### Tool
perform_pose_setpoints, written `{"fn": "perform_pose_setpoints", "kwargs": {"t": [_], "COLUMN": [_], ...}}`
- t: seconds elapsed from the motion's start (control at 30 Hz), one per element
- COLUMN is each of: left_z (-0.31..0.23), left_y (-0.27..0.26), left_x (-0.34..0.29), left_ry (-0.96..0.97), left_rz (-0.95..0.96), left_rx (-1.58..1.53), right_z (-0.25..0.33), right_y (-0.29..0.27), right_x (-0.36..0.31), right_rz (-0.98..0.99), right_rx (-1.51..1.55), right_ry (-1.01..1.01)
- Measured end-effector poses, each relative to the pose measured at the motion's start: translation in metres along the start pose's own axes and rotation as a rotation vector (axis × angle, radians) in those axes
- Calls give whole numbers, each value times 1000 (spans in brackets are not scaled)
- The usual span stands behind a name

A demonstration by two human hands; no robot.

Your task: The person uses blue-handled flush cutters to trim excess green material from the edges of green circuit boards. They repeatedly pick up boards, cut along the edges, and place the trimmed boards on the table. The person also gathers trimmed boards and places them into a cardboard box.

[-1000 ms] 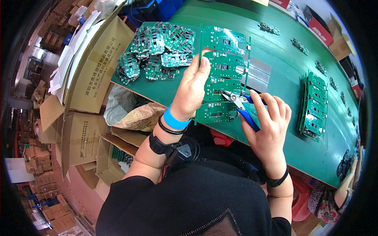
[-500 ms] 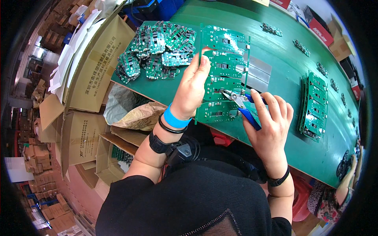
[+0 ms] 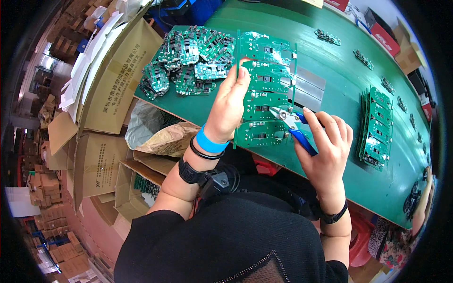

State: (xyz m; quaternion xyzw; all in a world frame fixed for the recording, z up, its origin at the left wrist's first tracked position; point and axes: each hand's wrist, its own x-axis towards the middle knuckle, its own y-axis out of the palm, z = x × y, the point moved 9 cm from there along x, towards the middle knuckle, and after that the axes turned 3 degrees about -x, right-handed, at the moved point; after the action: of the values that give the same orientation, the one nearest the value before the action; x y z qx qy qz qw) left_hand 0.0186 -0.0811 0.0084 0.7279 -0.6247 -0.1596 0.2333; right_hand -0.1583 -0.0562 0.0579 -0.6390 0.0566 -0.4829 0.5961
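Observation:
My left hand [image 3: 227, 104] grips a green circuit board panel [image 3: 264, 99] by its left edge, thumb on top. The panel is made of several board sections in a column, joined along narrow side strips. In my right hand [image 3: 328, 146] is a pair of side cutters [image 3: 295, 123] with blue handles and silver jaws. The jaws lie over the panel, between its two lowest sections near the right part. Whether the blades touch the board I cannot tell. My left fingers are partly hidden under the panel.
A heap of small loose circuit boards [image 3: 193, 56] lies on the green table [image 3: 278, 21] at the left. Stacked panels [image 3: 376, 127] stand at the right, and a grey metal plate [image 3: 310, 87] lies behind the held panel. Cardboard boxes [image 3: 127, 80] are at the left. Another person's arm [image 3: 423, 203] shows far right.
The side cutters have shifted slightly right with my right hand. The held panel has moved a little to the left. At the far right, the other person's arm has changed position.

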Motion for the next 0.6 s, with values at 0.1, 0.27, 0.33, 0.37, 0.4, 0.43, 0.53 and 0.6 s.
{"fn": "perform_pose_setpoints", "kwargs": {"t": [0.1, 0.27, 0.33, 0.37, 0.4, 0.43, 0.53, 0.6], "left_z": [-4, 0, -1, -1, 0, 1, 3, 12], "left_y": [4, -1, -3, -5, -6, -8, -11, -21], "left_x": [0, 1, 2, 2, 2, 2, -1, -2], "left_ry": [25, 26, 35, 41, 43, 45, -19, -130], "left_rz": [-1, -24, -29, -32, -31, -30, -24, -47], "left_rx": [15, 32, 53, 63, 77, 90, 44, -120], "right_z": [4, 5, 4, 4, 4, 1, -13, -25], "right_y": [4, 6, 7, 7, 6, 3, -10, -19], "right_x": [2, -1, -2, -1, 0, 0, 0, -4], "right_rz": [21, 29, 20, 9, -2, -34, -122, -194], "right_rx": [-26, -54, -42, -37, -32, -25, 59, 67], "right_ry": [-19, -30, -32, -31, -31, -15, 55, 115]}}
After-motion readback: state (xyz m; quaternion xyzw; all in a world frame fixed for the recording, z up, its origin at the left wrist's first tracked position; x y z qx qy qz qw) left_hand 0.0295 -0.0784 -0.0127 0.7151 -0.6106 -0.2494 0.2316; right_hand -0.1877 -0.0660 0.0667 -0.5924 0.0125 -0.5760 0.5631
